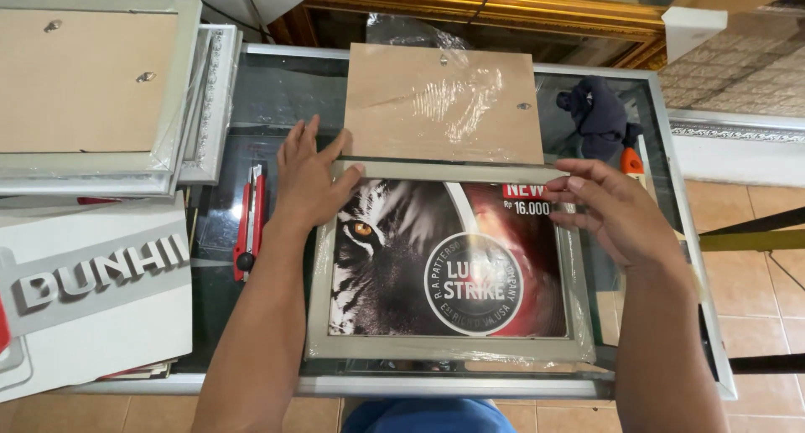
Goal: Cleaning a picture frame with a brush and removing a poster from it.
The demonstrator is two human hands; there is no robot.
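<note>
Lying flat on a glass-topped table (pixel 277 89), a silver-grey picture frame (pixel 449 347) holds a glossy poster with a tiger's face and a round emblem. Frame is rectangular, matte metallic rails, wrapped in thin clear film that wrinkles at the edges. Just behind it, touching its far rail, a brown fibreboard backing panel (pixel 436 98), also under crinkled shiny film, with small metal hangers showing.

Left hand (pixel 308 177) rests flat, fingers spread wide, on the frame's far-left corner, fingertips reaching toward the backing panel's lower edge. Right hand (pixel 616 211) is at the frame's far-right corner, fingers loosely curved and part-spread, touching the top rail; neither hand closes around anything. The frame lies between the two forearms, near the table's front edge.

Left of the left hand, a red utility knife (pixel 250 223) lies lengthwise on the glass. Further left, a stack of silver frames (pixel 189 131) face down, and a white sign board with raised grey letters (pixel 101 316). A dark cloth (pixel 599 106) sits at far right.
</note>
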